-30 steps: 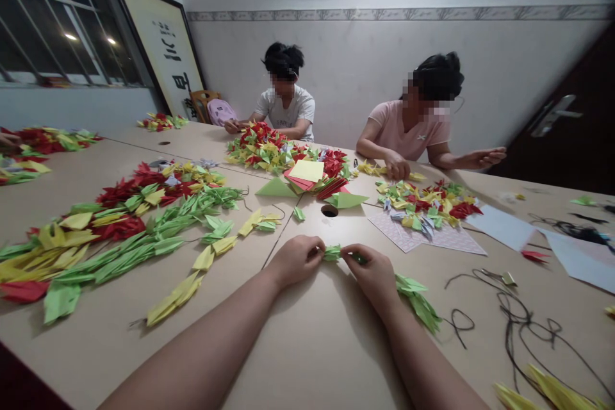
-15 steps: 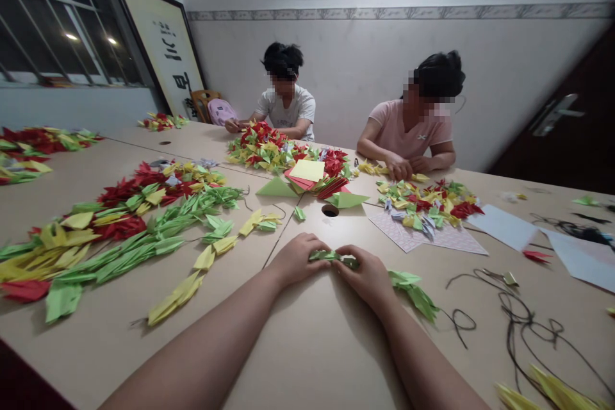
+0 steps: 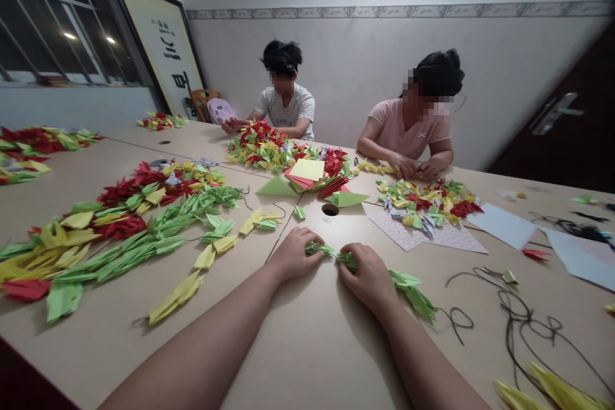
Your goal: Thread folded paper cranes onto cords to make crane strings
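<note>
My left hand [image 3: 294, 255] pinches a folded green paper crane [image 3: 318, 248] over the middle of the table. Close beside it, my right hand [image 3: 368, 275] is closed around a strand of green paper cranes [image 3: 414, 293], whose far end trails out on the right to a dark cord [image 3: 456, 323]. A small gap lies between my hands, with green paper seeming to span it. The fingers partly hide the held paper. Left of my arms lies a strand of yellow paper cranes [image 3: 204, 259], with long green strands [image 3: 158, 230] beyond it.
A stack of square papers [image 3: 307, 170] lies ahead, before a heap of coloured cranes [image 3: 262, 144]. Another crane pile [image 3: 427, 202] rests on patterned sheets. Tangled black cord [image 3: 516, 314] is at right. Two people sit across the table, their hands on paper pieces.
My hands have drawn slightly apart, opening a gap with green paper between them. Across the table, the hands of the person in pink have shifted closer together.
</note>
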Motion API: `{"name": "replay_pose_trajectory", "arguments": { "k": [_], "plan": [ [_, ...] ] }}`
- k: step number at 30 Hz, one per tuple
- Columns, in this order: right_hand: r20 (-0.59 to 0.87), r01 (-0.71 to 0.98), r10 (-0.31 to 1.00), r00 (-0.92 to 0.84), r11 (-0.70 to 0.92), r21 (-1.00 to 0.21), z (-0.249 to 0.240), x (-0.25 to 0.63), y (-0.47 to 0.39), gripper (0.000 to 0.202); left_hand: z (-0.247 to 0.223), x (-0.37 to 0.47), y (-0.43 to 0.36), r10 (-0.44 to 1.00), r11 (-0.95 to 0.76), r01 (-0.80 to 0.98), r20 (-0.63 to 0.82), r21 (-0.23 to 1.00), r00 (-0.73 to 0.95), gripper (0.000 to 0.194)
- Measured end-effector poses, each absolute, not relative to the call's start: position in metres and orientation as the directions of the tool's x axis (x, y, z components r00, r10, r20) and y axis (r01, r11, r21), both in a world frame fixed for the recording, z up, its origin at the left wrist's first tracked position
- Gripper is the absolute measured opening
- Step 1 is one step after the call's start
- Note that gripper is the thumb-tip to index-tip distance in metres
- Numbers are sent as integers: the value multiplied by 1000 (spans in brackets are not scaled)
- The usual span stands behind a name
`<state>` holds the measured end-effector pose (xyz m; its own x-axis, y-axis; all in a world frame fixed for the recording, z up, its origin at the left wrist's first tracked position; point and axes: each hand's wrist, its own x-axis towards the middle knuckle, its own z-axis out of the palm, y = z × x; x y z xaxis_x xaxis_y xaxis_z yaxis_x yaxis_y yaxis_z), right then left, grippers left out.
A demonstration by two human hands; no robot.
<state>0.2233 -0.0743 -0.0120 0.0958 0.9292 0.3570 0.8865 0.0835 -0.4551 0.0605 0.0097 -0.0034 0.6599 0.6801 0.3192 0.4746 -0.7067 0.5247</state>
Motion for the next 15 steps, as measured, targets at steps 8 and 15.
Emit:
{"name": "replay_pose_trajectory", "arguments": {
  "k": [8,15],
  "plan": [
    [351,875,934,69,113,-470,-10,223,-74,8,-1,61,9,627,-756,446,335,479,704,21],
    [336,863,939,73,109,-493,-9,223,-74,14,-2,62,8,624,-762,446,345,469,702,15]
  ]
}}
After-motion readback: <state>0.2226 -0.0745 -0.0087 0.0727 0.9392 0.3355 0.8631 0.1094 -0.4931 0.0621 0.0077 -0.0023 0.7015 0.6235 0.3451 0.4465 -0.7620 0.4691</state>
